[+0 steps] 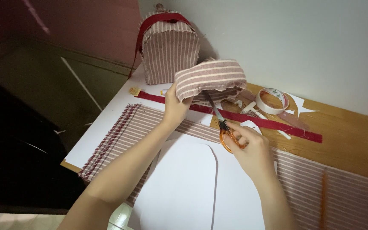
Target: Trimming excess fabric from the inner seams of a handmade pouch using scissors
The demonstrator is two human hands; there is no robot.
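My left hand [174, 106] holds up a folded piece of maroon-and-cream striped fabric [211, 78] above the table. In my right hand [252, 149] are orange-handled scissors [222, 125], their blades pointing up under the lower edge of that fabric. Beneath both hands lies a white paper pattern [184, 183] with a rounded top, resting on a long striped cloth [137, 123] spread across the table.
A small striped fabric bag [169, 49] with a red strap stands at the back by the wall. A red ribbon strip [273, 125] runs across the wooden table [350, 136], with a roll of tape [272, 100] and paper scraps beside it. The table's left edge drops to a dark floor.
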